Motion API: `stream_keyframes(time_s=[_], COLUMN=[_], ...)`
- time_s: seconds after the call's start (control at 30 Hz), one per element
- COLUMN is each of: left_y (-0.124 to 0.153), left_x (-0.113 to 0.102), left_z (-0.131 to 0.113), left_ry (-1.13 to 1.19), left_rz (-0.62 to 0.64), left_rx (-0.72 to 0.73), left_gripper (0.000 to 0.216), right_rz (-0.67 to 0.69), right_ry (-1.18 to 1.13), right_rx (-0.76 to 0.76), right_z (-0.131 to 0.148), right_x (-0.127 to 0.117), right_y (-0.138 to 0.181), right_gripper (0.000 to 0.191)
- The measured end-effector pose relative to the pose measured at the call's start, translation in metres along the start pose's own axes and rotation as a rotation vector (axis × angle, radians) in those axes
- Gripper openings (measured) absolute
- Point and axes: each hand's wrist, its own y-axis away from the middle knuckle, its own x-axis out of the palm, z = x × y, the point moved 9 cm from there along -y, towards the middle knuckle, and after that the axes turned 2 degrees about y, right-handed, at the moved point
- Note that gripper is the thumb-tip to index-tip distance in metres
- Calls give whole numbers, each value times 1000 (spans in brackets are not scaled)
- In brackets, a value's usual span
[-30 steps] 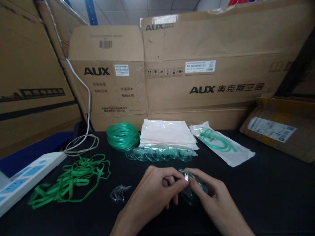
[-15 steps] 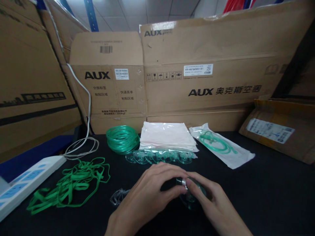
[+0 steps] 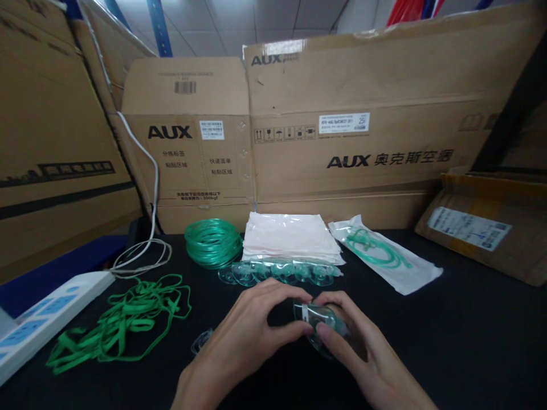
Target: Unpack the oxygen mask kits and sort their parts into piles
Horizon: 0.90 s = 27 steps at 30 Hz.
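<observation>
Clear green mask (image 3: pixel 320 314) in both your hands, nearer you than the white packet stack (image 3: pixel 290 232). Probably light, bendy, slick; hold it by the edges, don't crush. Your right hand (image 3: pixel 370 343) pinches its body, your left hand (image 3: pixel 252 320) its silvery-strip end. Mask row (image 3: pixel 282 272): just in front of the stack.

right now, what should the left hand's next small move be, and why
Perhaps pinch the short silvery strip with the left hand: that hand curves around it, while the right hand grips the transparent green plastic mask bearing it.
</observation>
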Motion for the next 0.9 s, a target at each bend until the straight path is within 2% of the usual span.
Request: stream_keyframes(time_s=[0.17,0.37,0.67,0.77,0.9], left_y=[1,3,3,4,17], left_x=[-6,-5,-1,-11,-44], left_z=[4,1,4,3,6], left_ry=[21,-7,-7,0,-77], left_rz=[-31,-31,-25,-60,-151], left_rx=[-38,-8,-40,-25,-75], left_gripper=[28,29,28,28,22], right_rz=[12,-30,-1,13,-4], right_ry=[-58,-93,6,71,105], right_rx=[-13,19,45,69,95], right_z=[2,-2,-9,-10,-10], right_x=[4,1,4,6,5], right_y=[-1,-1,-2,-2,-3], right_gripper=[26,30,37,37,35])
